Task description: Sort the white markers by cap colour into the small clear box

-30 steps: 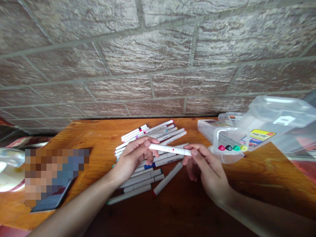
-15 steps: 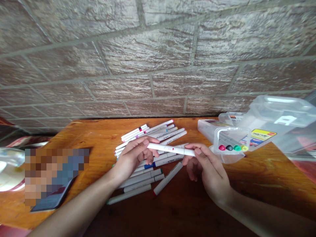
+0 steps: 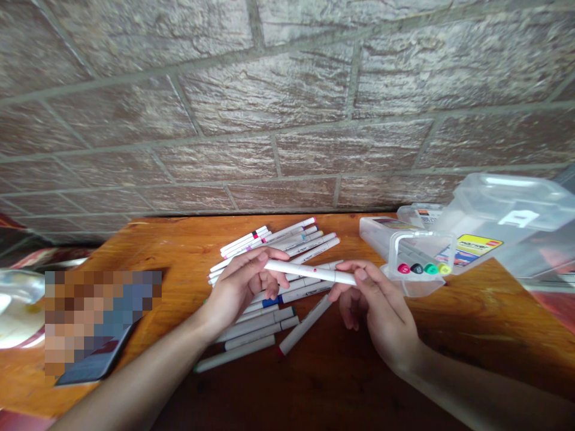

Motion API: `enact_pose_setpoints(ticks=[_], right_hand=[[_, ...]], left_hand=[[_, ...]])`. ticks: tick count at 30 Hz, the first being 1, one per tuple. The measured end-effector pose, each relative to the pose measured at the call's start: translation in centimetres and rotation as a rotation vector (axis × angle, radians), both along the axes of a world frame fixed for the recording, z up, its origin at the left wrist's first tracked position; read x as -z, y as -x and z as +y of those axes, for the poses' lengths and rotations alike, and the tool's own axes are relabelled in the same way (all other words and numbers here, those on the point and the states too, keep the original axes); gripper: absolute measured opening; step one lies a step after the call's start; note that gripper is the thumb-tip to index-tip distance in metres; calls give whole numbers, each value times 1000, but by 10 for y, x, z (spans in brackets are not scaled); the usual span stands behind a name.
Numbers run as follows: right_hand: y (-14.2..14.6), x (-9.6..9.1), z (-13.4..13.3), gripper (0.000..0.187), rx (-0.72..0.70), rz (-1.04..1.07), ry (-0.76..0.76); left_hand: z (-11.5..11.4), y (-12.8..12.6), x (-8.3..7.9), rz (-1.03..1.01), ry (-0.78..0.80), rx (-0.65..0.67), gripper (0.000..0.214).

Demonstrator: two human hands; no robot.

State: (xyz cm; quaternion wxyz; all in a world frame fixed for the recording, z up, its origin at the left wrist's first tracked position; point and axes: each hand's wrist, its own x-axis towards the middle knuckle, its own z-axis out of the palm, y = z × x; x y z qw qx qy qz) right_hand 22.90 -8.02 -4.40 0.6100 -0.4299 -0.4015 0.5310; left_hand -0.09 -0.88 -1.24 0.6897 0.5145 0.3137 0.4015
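Note:
Between my two hands a white marker (image 3: 309, 271) with a small red mark is held nearly level above the table. My left hand (image 3: 245, 278) pinches its left end between thumb and fingers. At the other end, my right hand (image 3: 377, 305) grips the tip the same way. Below lie several loose white markers (image 3: 263, 324) with coloured ends, some partly hidden by my hands. One marker with a red end (image 3: 305, 326) lies slanted just left of my right hand. Right of the hands, a clear plastic case (image 3: 377, 236) lies on its side, holding several markers with numbered coloured caps.
A larger clear plastic box (image 3: 516, 218) with a yellow marker label stands at the back right. A phone-like dark slab (image 3: 96, 359), partly pixelated, lies on the wooden table (image 3: 179, 239) at left, beside a pale container (image 3: 20, 311). A stone-block wall (image 3: 305, 143) rises behind the table.
The held marker has turned slightly about its length, its red mark looking smaller. Both hands keep almost the same place and grip.

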Motion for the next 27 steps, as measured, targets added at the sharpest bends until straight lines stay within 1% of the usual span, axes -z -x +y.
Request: enact_pose_setpoints(ticks=[6, 10, 15, 19, 27], right_hand=[[0, 2, 1, 33, -13, -5, -14], [-1, 4, 1, 34, -17, -35, -33], [-1, 5, 1, 34, -23, -86, -51], [-1, 5, 1, 32, -40, -113, -65], [-1, 6, 3, 29, -58, -162, -68]], left_hand=[[0, 0, -2, 17, -19, 10, 33], [1, 2, 0, 51, -54, 9, 34], [1, 2, 4, 127, -142, 5, 34], [1, -1, 1, 210, -200, 4, 34], [-2, -1, -2, 304, -192, 5, 33]])
